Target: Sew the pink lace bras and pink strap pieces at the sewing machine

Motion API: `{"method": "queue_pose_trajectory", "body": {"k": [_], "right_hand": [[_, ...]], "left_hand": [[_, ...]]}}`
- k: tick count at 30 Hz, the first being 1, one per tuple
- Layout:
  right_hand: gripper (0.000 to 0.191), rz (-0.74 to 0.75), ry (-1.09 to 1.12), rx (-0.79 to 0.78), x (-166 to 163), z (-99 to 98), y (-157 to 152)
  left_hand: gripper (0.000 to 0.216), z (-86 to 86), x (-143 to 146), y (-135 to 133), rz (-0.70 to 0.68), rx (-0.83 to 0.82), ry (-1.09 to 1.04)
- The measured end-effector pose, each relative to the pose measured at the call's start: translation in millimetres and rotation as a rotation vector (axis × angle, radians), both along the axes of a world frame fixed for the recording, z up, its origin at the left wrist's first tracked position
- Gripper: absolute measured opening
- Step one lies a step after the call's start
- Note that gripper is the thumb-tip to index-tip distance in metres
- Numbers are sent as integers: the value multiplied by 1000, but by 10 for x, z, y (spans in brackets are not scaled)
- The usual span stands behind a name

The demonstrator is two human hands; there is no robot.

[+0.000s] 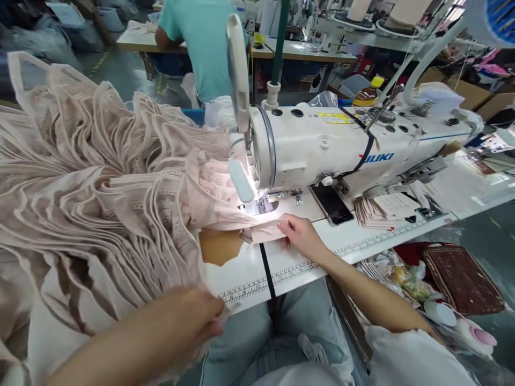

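Note:
A big heap of pale pink garment pieces (100,182) covers the left of the sewing table and my lap. My left hand (189,316) is closed on the near edge of that heap, at the table's front. My right hand (300,233) pinches a small pink fabric strip (267,230) lying flat just in front of the presser foot (263,203) of a white Juki sewing machine (341,147). A lamp lights the needle area.
A black phone (332,203) and a stack of small cut pieces (372,212) lie under the machine arm. A ruler strip (306,266) runs along the table edge. A person in a teal shirt (205,48) sits ahead. A brown woven tray (462,279) stands at lower right.

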State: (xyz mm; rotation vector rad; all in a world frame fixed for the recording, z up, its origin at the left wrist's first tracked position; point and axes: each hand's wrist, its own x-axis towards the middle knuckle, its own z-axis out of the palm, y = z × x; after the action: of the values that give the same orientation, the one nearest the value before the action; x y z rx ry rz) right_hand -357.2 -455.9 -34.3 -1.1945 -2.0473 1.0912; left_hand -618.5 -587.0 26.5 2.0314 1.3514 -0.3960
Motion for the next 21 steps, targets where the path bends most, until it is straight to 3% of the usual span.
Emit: {"method": "queue_pose_trajectory", "body": {"k": [2, 6, 10, 13, 17, 19, 21], "right_hand": [[19, -38, 17, 35, 1, 21, -56], [26, -62, 54, 508, -23, 49, -269], [37, 150, 325, 397, 4, 29, -379], [31, 296, 299, 405, 29, -5, -298], [34, 357, -13, 319, 88, -52, -159], [34, 339, -141, 372, 204, -73, -123], [28, 235, -210, 574, 432, -67, -90]], "left_hand": [[25, -74, 90, 146, 44, 294, -49], [28, -239, 358, 564, -49, 1088, 20], [35, -317, 431, 817, -206, 1524, -6], [29, -374, 380, 841, -322, 1608, -108], [31, -506, 338, 778, -670, 1351, -129], [44, -579, 312, 731, -629, 1215, -25], [53, -633, 272, 680, -478, 1184, 130]]}}
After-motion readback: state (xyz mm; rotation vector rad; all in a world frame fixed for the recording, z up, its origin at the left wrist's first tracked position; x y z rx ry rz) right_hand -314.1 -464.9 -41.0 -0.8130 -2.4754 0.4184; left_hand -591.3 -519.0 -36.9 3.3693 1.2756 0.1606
